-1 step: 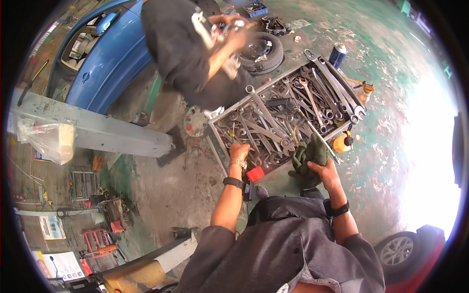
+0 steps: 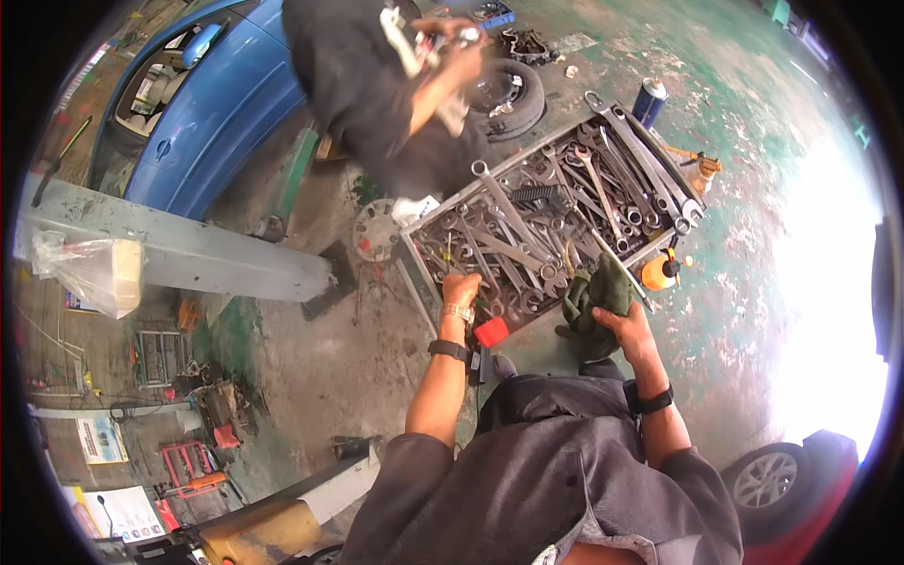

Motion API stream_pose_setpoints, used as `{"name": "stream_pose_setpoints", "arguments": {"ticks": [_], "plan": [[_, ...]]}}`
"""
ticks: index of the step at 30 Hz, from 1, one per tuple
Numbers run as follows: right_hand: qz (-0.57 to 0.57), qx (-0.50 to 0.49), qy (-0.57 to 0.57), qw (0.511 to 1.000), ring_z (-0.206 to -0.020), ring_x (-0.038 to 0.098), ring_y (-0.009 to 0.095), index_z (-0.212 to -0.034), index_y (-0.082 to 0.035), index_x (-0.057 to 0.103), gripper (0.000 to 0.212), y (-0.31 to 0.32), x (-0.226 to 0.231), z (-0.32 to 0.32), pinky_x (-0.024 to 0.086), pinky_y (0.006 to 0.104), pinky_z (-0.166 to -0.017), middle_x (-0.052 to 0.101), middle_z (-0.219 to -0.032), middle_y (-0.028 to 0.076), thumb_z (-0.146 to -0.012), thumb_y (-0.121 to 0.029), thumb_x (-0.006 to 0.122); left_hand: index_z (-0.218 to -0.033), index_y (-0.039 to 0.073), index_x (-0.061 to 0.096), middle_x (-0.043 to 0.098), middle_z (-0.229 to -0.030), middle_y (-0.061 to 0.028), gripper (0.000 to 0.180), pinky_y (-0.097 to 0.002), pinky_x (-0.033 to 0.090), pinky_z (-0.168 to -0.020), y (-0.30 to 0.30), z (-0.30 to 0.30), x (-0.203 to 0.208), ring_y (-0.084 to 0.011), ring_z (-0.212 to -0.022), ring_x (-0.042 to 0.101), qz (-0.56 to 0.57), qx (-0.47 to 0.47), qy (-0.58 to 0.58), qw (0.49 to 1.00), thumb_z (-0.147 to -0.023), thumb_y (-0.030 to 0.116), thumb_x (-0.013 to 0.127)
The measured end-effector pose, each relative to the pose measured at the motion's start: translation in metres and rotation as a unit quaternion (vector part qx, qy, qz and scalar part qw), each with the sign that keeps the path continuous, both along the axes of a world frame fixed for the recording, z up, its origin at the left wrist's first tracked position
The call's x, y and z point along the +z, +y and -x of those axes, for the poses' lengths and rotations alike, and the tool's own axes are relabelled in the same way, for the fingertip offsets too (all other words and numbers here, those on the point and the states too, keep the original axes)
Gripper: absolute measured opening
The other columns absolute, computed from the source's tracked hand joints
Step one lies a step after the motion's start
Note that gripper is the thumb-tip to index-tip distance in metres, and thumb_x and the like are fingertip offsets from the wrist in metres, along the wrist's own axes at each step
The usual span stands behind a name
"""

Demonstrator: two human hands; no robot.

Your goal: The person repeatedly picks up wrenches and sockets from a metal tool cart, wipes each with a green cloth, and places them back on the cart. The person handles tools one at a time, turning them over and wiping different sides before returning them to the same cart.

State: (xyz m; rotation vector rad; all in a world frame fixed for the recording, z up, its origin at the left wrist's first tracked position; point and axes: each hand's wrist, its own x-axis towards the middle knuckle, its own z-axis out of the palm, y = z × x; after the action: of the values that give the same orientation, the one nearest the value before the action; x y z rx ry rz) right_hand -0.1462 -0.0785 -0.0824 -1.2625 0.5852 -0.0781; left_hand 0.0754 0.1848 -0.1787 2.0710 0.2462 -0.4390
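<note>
A metal tool tray (image 2: 414, 252) packed with wrenches (image 2: 516, 252) lies in front of me. At its near left corner, my left hand (image 2: 460, 290) reaches in with curled fingers, and whatever is in them cannot be made out. A red object (image 2: 492, 331) sits just beside that wrist at the tray's near edge. My right hand (image 2: 623, 325) is closed around dark green work gloves (image 2: 601, 299), bunched up by the tray's near right side. Larger combination wrenches (image 2: 650, 169) fill the tray's far right part.
A co-worker (image 2: 377, 94) in dark clothes, blurred, works beyond the tray next to a tire (image 2: 518, 99). A spray can (image 2: 650, 102) and an orange bottle (image 2: 659, 273) stand right of the tray. Leftward are a grey lift post (image 2: 207, 245) and a blue car (image 2: 207, 104).
The co-worker has shifted slightly to the right. Both my hands stay nearly in place, the right one still holding the gloves.
</note>
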Motion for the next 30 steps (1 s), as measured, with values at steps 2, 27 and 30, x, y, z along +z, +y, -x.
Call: {"name": "stream_pose_setpoints", "arguments": {"ticks": [2,27,30], "plan": [[0.010,0.008,-0.003,1.000,-0.076,0.062,0.013,-0.105,0.003,0.065,0.031,0.000,0.001,0.002,0.050,0.0283,-0.068,0.068,-0.089,0.006,-0.081,-0.014,0.072,-0.058,0.001,0.055,0.049,-0.050,-0.0024,0.025,-0.0350,0.032,-0.039,-0.002,0.010,0.009,-0.0150,-0.041,0.045,0.093,0.052,0.045,0.993,-0.075,0.014,0.067],[-0.137,-0.049,-0.028,0.989,-0.088,0.064,0.018,-0.116,0.001,0.060,0.035,-0.013,-0.003,0.000,0.051,0.0312,-0.078,0.067,-0.101,0.009,-0.086,-0.017,0.067,-0.113,0.002,0.040,0.063,-0.091,-0.0142,0.014,-0.0255,0.050,-0.043,-0.057,0.084,0.078,-0.0154,-0.056,0.062,0.392,-0.014,-0.013,0.920,-0.099,0.004,0.042],[-0.273,-0.128,-0.039,0.953,-0.096,0.066,0.024,-0.123,0.000,0.056,0.042,-0.024,0.023,-0.022,0.053,0.0364,-0.087,0.066,-0.110,0.011,-0.091,-0.026,0.063,-0.120,0.003,0.045,0.061,-0.084,-0.0072,0.021,-0.0206,0.038,-0.039,-0.060,0.097,0.113,-0.0066,-0.046,0.047,0.414,-0.061,-0.066,0.906,-0.099,0.006,0.045]]}}
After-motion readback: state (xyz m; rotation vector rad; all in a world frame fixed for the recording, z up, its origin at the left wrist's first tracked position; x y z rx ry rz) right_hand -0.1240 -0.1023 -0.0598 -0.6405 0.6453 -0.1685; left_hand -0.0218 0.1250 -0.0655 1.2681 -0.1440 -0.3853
